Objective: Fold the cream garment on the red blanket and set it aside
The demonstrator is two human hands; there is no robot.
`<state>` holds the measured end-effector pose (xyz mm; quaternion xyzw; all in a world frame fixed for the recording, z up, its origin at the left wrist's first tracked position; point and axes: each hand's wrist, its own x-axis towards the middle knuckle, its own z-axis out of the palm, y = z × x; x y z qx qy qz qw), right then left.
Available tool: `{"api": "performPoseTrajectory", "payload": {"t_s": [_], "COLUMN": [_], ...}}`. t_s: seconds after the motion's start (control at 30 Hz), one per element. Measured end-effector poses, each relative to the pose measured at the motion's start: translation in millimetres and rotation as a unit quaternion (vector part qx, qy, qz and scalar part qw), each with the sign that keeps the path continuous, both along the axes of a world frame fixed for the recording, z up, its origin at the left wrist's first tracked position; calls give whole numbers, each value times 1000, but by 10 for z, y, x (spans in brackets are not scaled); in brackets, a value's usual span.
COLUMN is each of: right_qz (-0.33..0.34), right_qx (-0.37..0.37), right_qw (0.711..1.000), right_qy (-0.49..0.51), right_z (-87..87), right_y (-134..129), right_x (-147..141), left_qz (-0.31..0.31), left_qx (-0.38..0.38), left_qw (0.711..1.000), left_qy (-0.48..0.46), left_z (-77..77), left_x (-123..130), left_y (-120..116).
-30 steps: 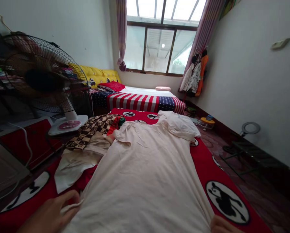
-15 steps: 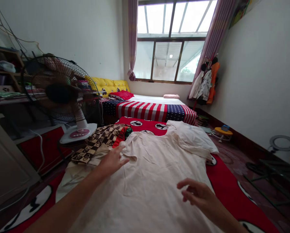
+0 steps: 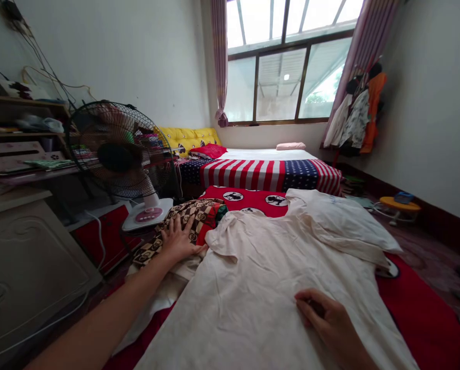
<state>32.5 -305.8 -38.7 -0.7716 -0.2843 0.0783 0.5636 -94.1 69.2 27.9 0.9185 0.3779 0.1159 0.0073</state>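
A cream short-sleeved T-shirt [image 3: 253, 288] lies spread and wrinkled in front of me, its neck toward the bed. My left hand [image 3: 179, 240] is open, fingers spread over a brown checked cloth [image 3: 202, 208] with red and green parts, its thumb near the shirt's left sleeve. Over the shirt's middle right, my right hand [image 3: 332, 318] is closed, thumb and forefinger pressed together at the fabric. Whether cloth is pinched between them cannot be made out. Another pale cloth [image 3: 176, 281] lies under my left forearm.
Under the clothes is a red blanket [image 3: 418, 303] with white round prints. A standing fan [image 3: 152, 205] and a pale cabinet [image 3: 33, 272] are on the left. Beyond lies a bed [image 3: 249, 172] with a striped cover. A yellow-topped stool [image 3: 399, 203] stands at right.
My view has swung left. The left hand has come down onto the checked cloth, fingers spread; the right hand's fingers have closed together. More red blanket shows beside the shirt's left edge.
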Motion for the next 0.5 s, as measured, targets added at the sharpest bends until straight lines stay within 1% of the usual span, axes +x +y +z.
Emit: {"api": "performPoseTrajectory", "payload": {"t_s": [0.1, 0.2, 0.3, 0.4, 0.5], "right_qz": [0, -3, -6, -7, -6], "right_qx": [-11, -20, -19, -13, -10], "right_qw": [1000, 999, 999, 999, 999], "right_qy": [-19, -34, -36, -35, -34], "right_z": [2, 0, -6, -17, -26], "right_y": [-1, -13, -24, -33, -46], "right_x": [-4, -5, -4, -3, -3], "left_qz": [-1, 29, 42, 29, 39], "left_qx": [13, -8, -30, -35, 18], "left_qw": [1000, 1000, 999, 999, 997], "left_qy": [-7, -8, -9, 29, 64], "left_z": [-161, -217, -169, -84, -23], "left_x": [-214, -420, -490, -412, -317], "left_y": [-181, -293, -286, -231, -176]}}
